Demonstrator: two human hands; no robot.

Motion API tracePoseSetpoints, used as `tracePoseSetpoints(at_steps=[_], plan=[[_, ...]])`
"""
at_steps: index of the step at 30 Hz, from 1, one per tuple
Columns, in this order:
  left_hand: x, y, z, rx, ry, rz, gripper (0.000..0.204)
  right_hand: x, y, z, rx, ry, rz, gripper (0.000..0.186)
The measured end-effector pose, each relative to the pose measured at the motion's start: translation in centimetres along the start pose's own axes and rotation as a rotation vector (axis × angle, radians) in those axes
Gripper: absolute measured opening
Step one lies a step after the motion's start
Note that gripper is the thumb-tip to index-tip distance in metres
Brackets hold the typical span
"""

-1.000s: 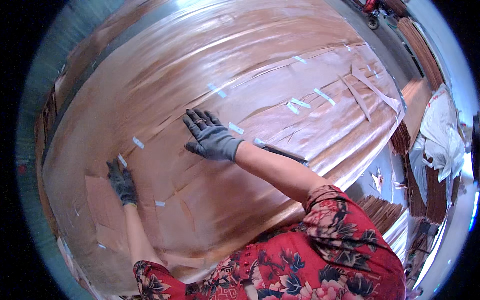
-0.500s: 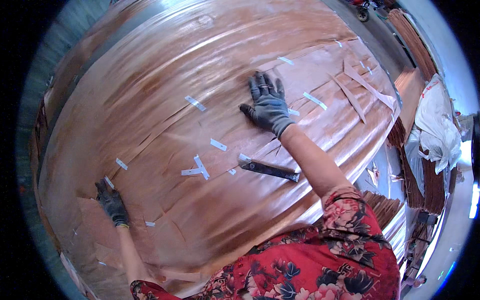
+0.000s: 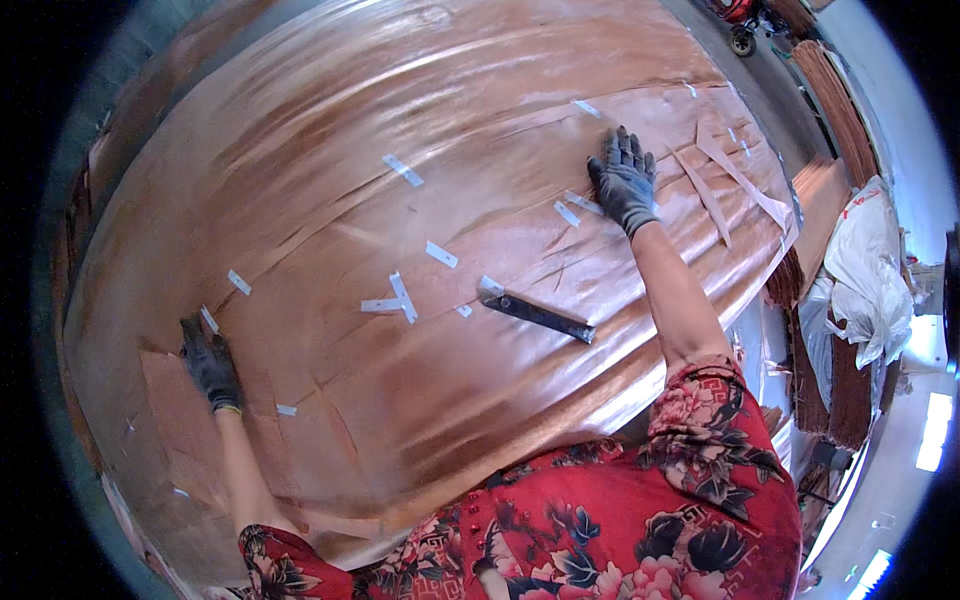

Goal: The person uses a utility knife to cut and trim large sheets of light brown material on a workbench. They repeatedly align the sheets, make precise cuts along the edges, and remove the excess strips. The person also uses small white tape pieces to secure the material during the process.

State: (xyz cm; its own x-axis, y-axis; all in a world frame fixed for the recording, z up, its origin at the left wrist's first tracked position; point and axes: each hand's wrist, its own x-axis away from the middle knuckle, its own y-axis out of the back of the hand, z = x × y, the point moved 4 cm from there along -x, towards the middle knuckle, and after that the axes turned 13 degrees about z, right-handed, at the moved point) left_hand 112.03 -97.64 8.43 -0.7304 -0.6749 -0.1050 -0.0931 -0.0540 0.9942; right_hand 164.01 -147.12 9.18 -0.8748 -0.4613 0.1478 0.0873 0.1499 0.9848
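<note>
A wide brown wood-veneer sheet (image 3: 330,370) with a glossy, rippled surface spreads before me. My right hand (image 3: 627,185), in a grey glove with dark fingers, rests flat on it toward the right, fingers stretched out. Just left of that hand lie two white tape strips (image 3: 567,213). My left hand (image 3: 212,372), gloved alike, lies flat at the left with its fingers extended, beside a small white tape strip (image 3: 209,320). Between the hands lies a narrow dark bar-shaped tool (image 3: 540,318), touched by neither. A white strip (image 3: 490,285) sits at its upper end.
More tape strips (image 3: 402,170) dot the veneer along its seams. Thin veneer offcuts (image 3: 742,180) lie at the right. Beyond that edge stand veneer stacks (image 3: 835,105) and a white plastic bag (image 3: 868,275). A wheel (image 3: 742,41) shows at the upper right.
My right hand has slid right across the veneer, uncovering a tape strip. The left hand stays beside its strip, while the whole view has shifted slightly.
</note>
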Motion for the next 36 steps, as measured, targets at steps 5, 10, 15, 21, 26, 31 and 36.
tracePoseSetpoints(at_steps=[5,10,15,21,26,31,36], plan=[[-0.2,0.1,0.0,-0.009,0.049,0.053,0.053,2.5,0.4,4.1,-0.062,0.132,-0.174,0.072],[-0.1,0.9,-0.8,0.117,0.044,0.018,0.053,8.2,0.7,11.3,-0.122,0.351,-0.090,0.076],[0.1,0.3,-0.7,-0.067,0.026,-0.029,0.056,9.7,2.1,14.0,-0.123,0.399,-0.165,0.080],[0.0,1.1,-0.7,0.042,-0.019,-0.083,0.058,11.3,1.9,20.9,-0.221,0.419,-0.106,0.074],[0.4,-0.2,0.0,0.009,0.011,-0.088,0.060,9.7,1.5,16.1,-0.702,0.715,0.074,0.069],[0.0,-0.4,0.3,0.037,-0.013,-0.169,0.057,19.9,2.6,12.6,-0.238,0.627,0.014,0.060],[-0.1,-1.0,5.0,0.041,-0.097,-0.201,0.057,22.1,0.9,12.2,-0.397,0.568,-0.052,0.025]])
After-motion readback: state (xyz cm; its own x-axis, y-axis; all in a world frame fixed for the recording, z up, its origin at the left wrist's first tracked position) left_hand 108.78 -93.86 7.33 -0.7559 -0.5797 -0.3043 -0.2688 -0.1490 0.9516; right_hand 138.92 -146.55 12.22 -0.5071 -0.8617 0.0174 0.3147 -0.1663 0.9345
